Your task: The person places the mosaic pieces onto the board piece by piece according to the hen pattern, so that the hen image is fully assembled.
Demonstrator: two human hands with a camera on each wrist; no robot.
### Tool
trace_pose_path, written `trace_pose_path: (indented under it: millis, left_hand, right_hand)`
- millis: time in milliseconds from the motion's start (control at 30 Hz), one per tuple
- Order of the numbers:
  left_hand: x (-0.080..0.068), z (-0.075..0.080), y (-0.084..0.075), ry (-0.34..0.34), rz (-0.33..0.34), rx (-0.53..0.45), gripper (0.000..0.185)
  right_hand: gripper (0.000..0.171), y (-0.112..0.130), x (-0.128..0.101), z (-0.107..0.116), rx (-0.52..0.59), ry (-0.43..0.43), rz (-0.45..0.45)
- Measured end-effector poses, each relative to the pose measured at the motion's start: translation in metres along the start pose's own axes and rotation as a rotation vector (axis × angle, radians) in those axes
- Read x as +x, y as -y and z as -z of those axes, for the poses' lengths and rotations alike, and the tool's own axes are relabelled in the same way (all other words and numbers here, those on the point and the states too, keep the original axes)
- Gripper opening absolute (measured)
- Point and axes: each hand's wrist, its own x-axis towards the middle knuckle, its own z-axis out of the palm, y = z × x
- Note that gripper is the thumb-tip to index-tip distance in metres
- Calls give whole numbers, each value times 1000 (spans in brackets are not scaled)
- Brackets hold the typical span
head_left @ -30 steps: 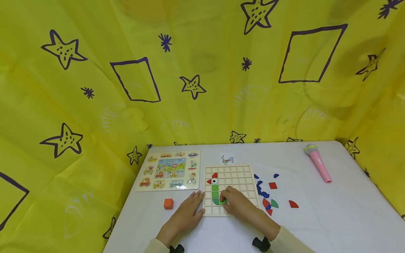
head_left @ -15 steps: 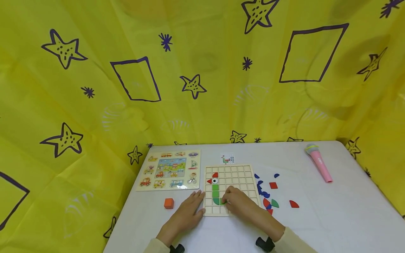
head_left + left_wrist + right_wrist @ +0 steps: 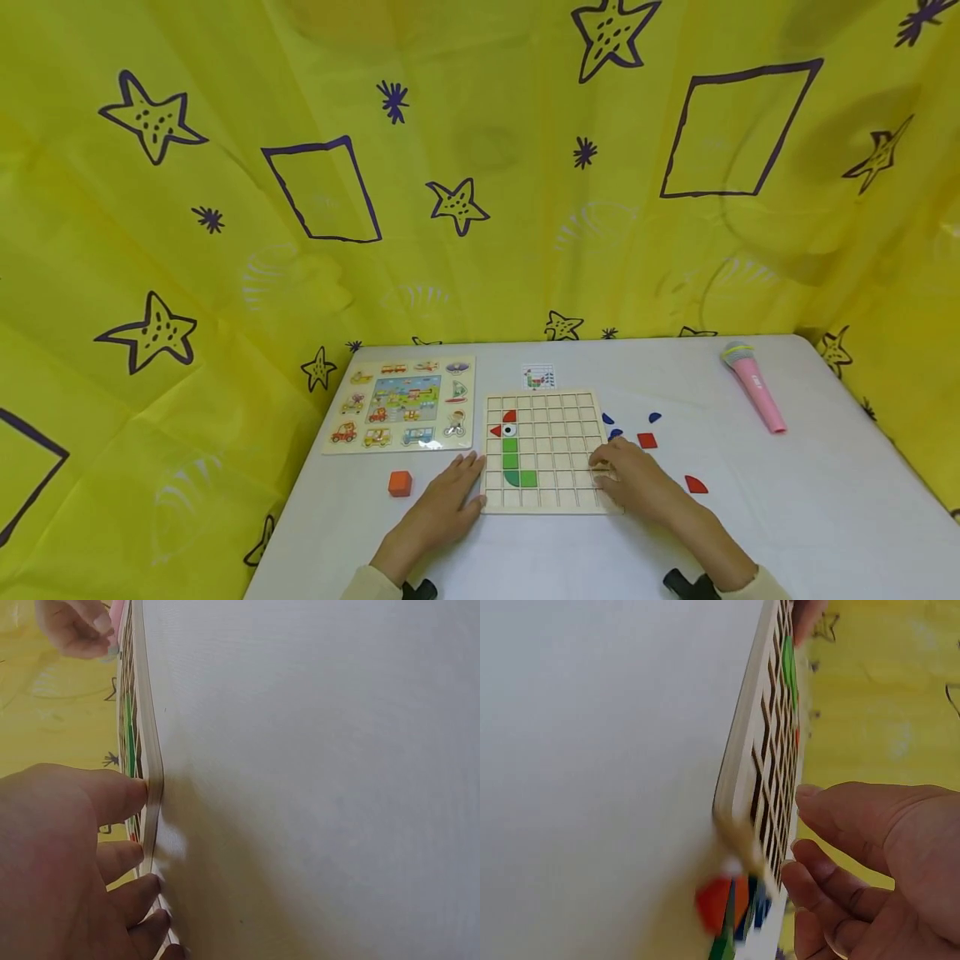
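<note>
A wooden grid board (image 3: 558, 446) lies on the table. Along its left column stand a red quarter-round (image 3: 510, 415), a red triangle (image 3: 495, 431), an eye tile (image 3: 510, 430), green squares (image 3: 510, 452) and a green quarter-round (image 3: 512, 478); another green square (image 3: 528, 478) sits beside the last. My left hand (image 3: 447, 498) rests at the board's left edge, fingers extended, thumb touching the rim in the left wrist view. My right hand (image 3: 637, 479) hovers over the board's right edge, fingers loosely bent, nothing between them. Beneath it, the right wrist view shows red (image 3: 711, 904), green (image 3: 724, 945) and blue pieces (image 3: 760, 904).
A vehicle picture puzzle (image 3: 405, 408) lies left of the board, an orange cube (image 3: 400, 483) in front of it. Behind the board is a small pattern card (image 3: 538, 377). To the right lie a red square (image 3: 647, 440), a red quarter-round (image 3: 696, 484) and a pink microphone (image 3: 756, 387).
My right hand has let go of the green square, which now lies flat in its cell, and has moved right to the board's edge. The left hand has stayed put.
</note>
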Motion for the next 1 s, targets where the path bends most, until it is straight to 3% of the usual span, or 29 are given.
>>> trace_pose_path:
  millis: [200,400,767,1000]
  left_hand:
    - [-1,0,0,-2,7,2,66]
    - [-1,-1,-1,1,17,5,66]
    - [0,-2,0,-3,12,12,66]
    - [1,-2,0,-1,5,10,66]
  right_hand:
    - [19,-33,-17,17,-26,-45,-24]
    - [18,-53,-32,20,3,-2,-72]
    - [22,-65,-37,26,-45,-24,-132]
    - [25,-68,-41,26,-12,-29,-87]
